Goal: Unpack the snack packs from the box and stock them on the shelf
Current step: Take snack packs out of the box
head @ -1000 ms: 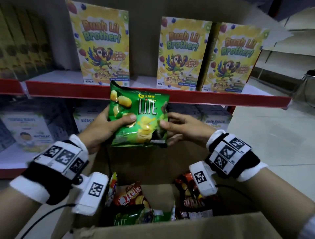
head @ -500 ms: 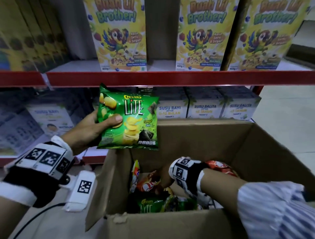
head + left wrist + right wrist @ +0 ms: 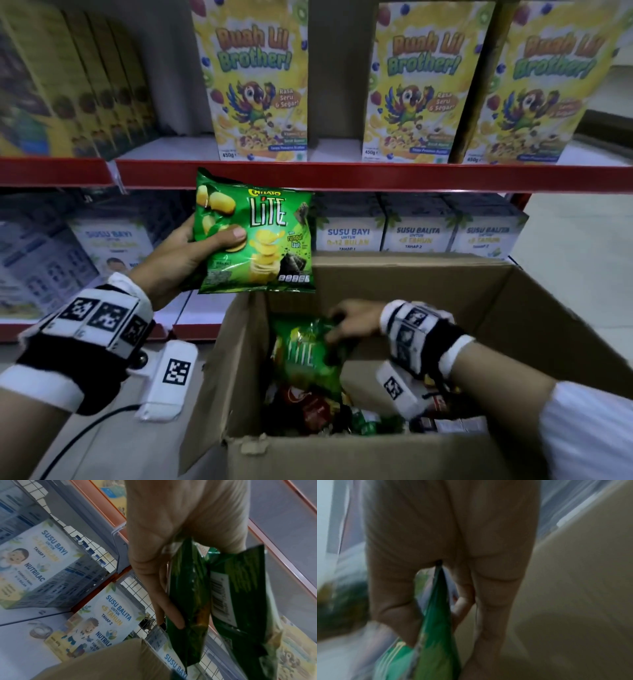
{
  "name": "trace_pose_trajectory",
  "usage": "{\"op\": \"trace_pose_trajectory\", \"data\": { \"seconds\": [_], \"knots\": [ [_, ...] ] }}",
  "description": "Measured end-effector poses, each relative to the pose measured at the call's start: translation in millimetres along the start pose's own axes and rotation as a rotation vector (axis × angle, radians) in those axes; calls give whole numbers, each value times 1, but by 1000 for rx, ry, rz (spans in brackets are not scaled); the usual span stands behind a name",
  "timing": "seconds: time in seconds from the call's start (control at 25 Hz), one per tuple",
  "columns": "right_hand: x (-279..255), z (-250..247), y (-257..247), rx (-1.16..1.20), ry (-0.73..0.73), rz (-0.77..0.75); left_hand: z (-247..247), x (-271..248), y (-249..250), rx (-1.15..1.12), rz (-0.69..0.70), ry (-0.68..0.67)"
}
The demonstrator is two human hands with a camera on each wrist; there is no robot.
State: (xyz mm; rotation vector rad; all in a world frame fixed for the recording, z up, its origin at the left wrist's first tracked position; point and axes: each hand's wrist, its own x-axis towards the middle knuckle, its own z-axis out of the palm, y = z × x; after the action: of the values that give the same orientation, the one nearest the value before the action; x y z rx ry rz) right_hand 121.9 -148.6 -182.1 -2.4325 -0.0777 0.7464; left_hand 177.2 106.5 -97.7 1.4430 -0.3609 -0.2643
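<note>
My left hand [image 3: 197, 248] holds a green Lite snack pack [image 3: 263, 240] upright in front of the red shelf edge [image 3: 376, 178], thumb across its front. In the left wrist view the left hand [image 3: 171, 582] grips what looks like two green packs [image 3: 188, 601] pressed together. My right hand [image 3: 346, 323] is inside the open cardboard box [image 3: 428, 277] and pinches the top of another green Lite pack [image 3: 305, 356], lifted above the other packs. In the blurred right wrist view, that green pack [image 3: 436, 628] sits between the fingers of the right hand [image 3: 447, 601].
Several red and green snack packs [image 3: 308, 411] lie in the box bottom. Yellow cereal boxes [image 3: 260, 82] stand on the upper shelf with gaps between them. White milk boxes [image 3: 414, 233] fill the lower shelf behind the box. Tiled floor lies to the right.
My right hand let go of the pack held in front of the shelf, dropped into the box and took hold of a second green pack. My left hand kept its pack raised.
</note>
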Motion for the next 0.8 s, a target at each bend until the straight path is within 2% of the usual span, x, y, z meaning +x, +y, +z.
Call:
{"op": "trace_pose_trajectory", "data": {
  "seconds": [0.08, 0.2, 0.32, 0.44, 0.6, 0.76, 0.8],
  "knots": [
    [-34, -49, -4, 54, 240, -25, -3, 0, 5, 5, 33, 42],
    [-91, -97, -6, 515, 403, -205, -1, 2, 13, -24, 88, 97],
    [-132, -120, -10, 834, 629, -336, 14, 4, 16, -54, 107, 86],
    [-146, -125, -24, 1141, 623, -425, 41, 2, 12, -47, 82, 58],
    [-143, -113, -41, 1089, 688, -506, 70, 4, 18, -41, 49, 53],
    [-130, -101, -43, 727, 983, -448, 91, 4, 26, -84, 34, 50],
    [-129, -99, -43, 714, 1009, -442, 96, 3, 26, -80, 31, 49]
  ]
}}
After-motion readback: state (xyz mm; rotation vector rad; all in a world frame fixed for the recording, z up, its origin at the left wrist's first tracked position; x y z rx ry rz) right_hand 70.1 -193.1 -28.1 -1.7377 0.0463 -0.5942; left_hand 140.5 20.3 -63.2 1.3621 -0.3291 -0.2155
